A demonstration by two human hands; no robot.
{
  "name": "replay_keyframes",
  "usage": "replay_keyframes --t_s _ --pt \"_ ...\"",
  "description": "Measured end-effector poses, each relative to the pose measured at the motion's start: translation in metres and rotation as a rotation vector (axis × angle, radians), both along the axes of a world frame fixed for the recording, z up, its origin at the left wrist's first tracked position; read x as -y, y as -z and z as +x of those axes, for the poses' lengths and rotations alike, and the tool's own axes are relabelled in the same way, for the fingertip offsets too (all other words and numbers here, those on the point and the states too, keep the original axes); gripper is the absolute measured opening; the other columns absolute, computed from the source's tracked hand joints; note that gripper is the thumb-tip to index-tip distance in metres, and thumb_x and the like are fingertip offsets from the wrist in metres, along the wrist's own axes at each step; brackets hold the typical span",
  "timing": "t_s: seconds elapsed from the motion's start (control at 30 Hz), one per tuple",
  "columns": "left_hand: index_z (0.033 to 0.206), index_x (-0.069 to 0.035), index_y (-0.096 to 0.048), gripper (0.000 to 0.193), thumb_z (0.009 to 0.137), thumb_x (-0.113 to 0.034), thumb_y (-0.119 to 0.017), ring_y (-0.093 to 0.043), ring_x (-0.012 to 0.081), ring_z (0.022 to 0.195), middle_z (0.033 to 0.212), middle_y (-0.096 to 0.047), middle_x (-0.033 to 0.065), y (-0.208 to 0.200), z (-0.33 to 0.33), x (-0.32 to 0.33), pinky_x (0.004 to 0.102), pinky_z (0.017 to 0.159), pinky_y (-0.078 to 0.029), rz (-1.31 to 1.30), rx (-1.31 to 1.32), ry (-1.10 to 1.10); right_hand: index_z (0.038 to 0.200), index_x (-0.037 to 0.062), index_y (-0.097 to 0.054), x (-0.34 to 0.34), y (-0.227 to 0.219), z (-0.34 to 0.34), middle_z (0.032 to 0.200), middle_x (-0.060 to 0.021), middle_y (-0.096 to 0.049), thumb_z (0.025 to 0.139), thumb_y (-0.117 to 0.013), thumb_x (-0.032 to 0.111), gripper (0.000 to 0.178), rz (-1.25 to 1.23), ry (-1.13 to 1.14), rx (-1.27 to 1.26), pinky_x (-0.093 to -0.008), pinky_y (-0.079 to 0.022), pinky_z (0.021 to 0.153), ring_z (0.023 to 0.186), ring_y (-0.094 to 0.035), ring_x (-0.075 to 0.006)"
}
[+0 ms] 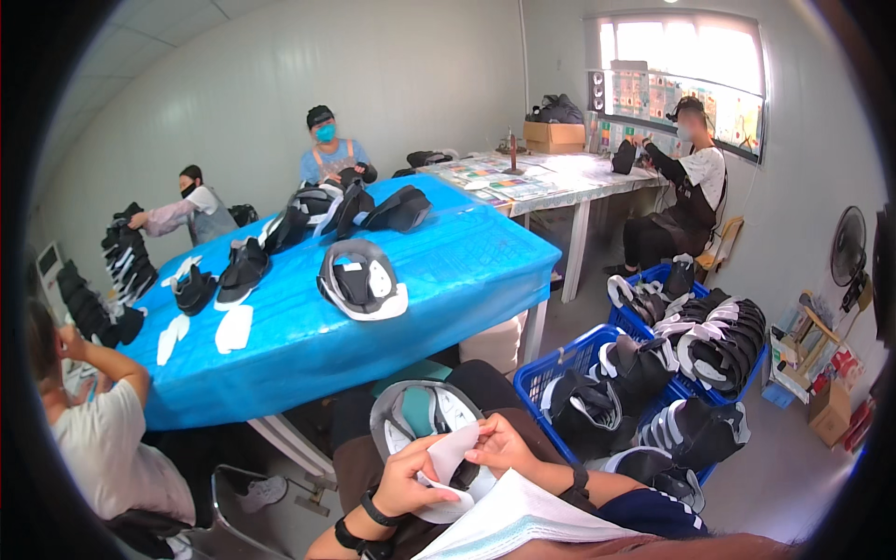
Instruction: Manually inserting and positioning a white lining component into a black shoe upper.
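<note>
Just above my lap, my left hand (pixel 403 481) is closed on a curved white flat piece (pixel 452 453), thin like card or fabric. The fingertips of my right hand (pixel 504 444) pinch the upper right edge of that same piece. Beneath and behind it, a grey, white and black sewn piece (pixel 383 415), curved like a shoe upper, rests on my lap. Its inside shows white parts and a teal patch; my hands hide its near side. A white cloth-like sheet (pixel 509 518) with pale blue lines lies in front of my right forearm.
A blue-covered table (pixel 467 252) holds several similar pieces and white cut-outs (pixel 233 329). At my right, blue baskets (pixel 532 373) are full of black-and-white pieces. One person (pixel 112 439) sits close at left; others work farther back. A fan (pixel 847 247) stands by the right wall.
</note>
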State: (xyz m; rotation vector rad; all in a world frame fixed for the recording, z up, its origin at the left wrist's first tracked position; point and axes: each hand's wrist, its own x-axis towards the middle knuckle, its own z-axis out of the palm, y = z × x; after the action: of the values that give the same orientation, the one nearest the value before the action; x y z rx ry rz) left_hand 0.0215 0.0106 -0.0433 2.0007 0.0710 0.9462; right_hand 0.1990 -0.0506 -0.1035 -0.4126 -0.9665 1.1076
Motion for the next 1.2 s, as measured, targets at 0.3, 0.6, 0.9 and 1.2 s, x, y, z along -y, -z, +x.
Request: replay_keyframes --t_s 0.3,0.6,0.9,1.2 --pt "0.052 -0.003 -0.040 0.041 0.060 -0.013 -0.079 -0.060 0.0220 0.086 0.097 -0.061 0.0196 0.003 -0.003 -0.001 0.0292 0.073 -0.046 -0.131 0.023 -0.179 0.128 0.0056 -0.024 -0.003 0.007 0.002 0.117 -0.0089 -0.039 0.070 -0.074 0.017 0.078 0.041 -0.199 0.080 -0.0363 -0.026 0.100 0.115 -0.037 -0.0198" --pt "0.055 -0.004 -0.039 0.041 0.063 -0.015 -0.078 -0.060 0.0175 0.080 0.086 -0.063 0.0148 -0.008 0.003 0.002 0.0267 0.070 -0.046 -0.037 0.015 -0.245 0.137 0.0033 -0.010 -0.041 0.061 0.016 0.136 -0.0150 -0.021 0.069 -0.075 0.031 0.098 -0.114 -0.329 0.235 -0.0377 -0.019 0.105 0.128 -0.024 -0.0243" --pt "0.074 -0.004 -0.041 0.039 0.067 -0.019 -0.077 -0.058 0.0143 0.074 0.080 -0.062 0.0124 0.020 0.011 -0.007 0.0259 0.066 -0.046 -0.336 -0.051 -0.346 0.122 0.0008 -0.035 -0.003 0.011 -0.003 0.116 -0.0103 -0.047 0.082 -0.059 0.005 0.047 -0.172 -0.080 0.393 -0.0279 -0.037 0.094 0.110 -0.047 -0.0156" --pt "0.095 -0.003 -0.047 0.042 0.068 -0.018 -0.076 -0.057 0.0171 0.085 0.091 -0.059 0.0121 0.017 0.011 -0.009 0.0288 0.073 -0.046 -0.223 -0.166 -0.370 0.128 -0.0022 -0.032 0.001 -0.008 -0.005 0.118 -0.0114 -0.049 0.088 -0.052 0.012 0.047 -0.195 -0.062 0.331 -0.0263 -0.040 0.091 0.108 -0.049 -0.0149"
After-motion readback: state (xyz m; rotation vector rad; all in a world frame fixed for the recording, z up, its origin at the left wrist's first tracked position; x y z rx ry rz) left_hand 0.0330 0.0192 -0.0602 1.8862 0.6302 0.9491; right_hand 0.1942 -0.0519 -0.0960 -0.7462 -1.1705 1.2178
